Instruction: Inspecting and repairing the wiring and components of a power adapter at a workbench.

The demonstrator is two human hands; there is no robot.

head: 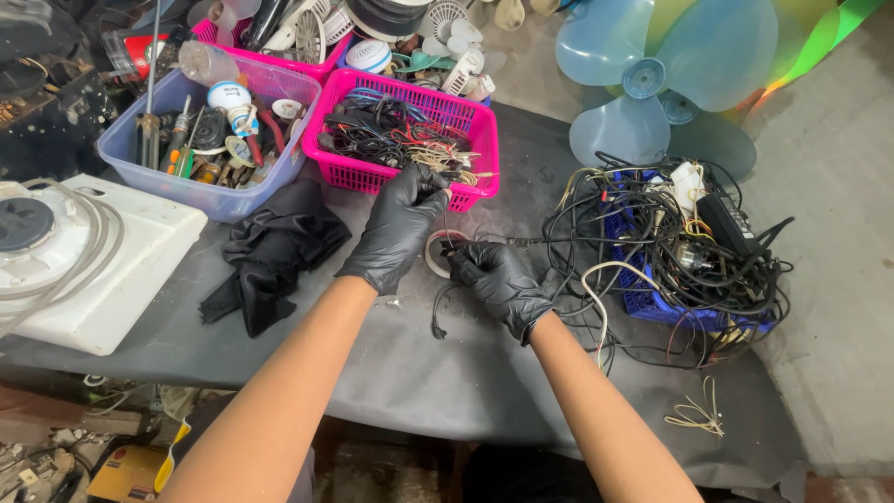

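Head cam view: two hands in black gloves over a dark table. Left hand (399, 228) has fingers pinched on a thin black wire (438, 312) near a pink basket (406, 140) w/ cables. Right hand (498, 279) is closed round the same wire, beside a white tape roll (434, 256). Blue crate (643, 298) of tangled cords sits to the right.
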